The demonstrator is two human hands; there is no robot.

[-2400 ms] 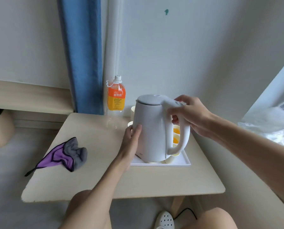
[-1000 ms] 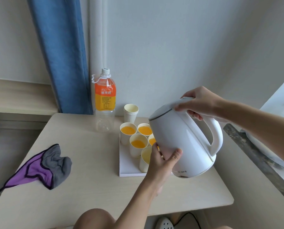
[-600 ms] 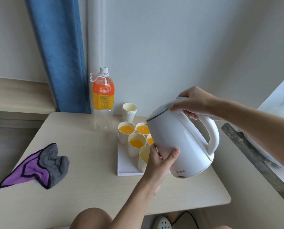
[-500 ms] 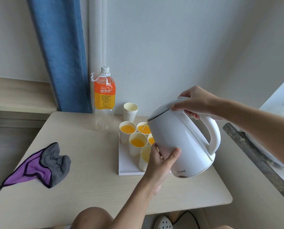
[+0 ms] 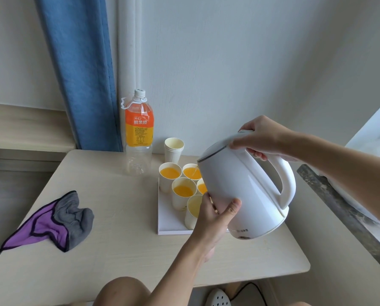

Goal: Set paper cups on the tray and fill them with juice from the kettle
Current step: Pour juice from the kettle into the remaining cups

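A white kettle (image 5: 246,188) hangs tilted to the left over a white tray (image 5: 169,219). My right hand (image 5: 262,138) grips the top of its handle. My left hand (image 5: 215,215) props the kettle's lower side. A thin stream of juice runs from the spout into the back right paper cup (image 5: 192,172). Several paper cups stand on the tray. Three show orange juice: the back left cup (image 5: 169,176), the back right one and the middle cup (image 5: 183,193). The nearest cup (image 5: 192,209) looks pale inside and is partly hidden by my left hand.
A stack of spare paper cups (image 5: 173,149) stands behind the tray by the wall. An almost drained juice bottle (image 5: 138,133) stands left of it. A purple and grey cloth (image 5: 52,221) lies on the table's left side. A blue curtain (image 5: 78,69) hangs behind.
The kettle went from upright on the tray to lifted and tilted left. In the last half second it has barely moved, and a thin stream still falls into the back right cup.
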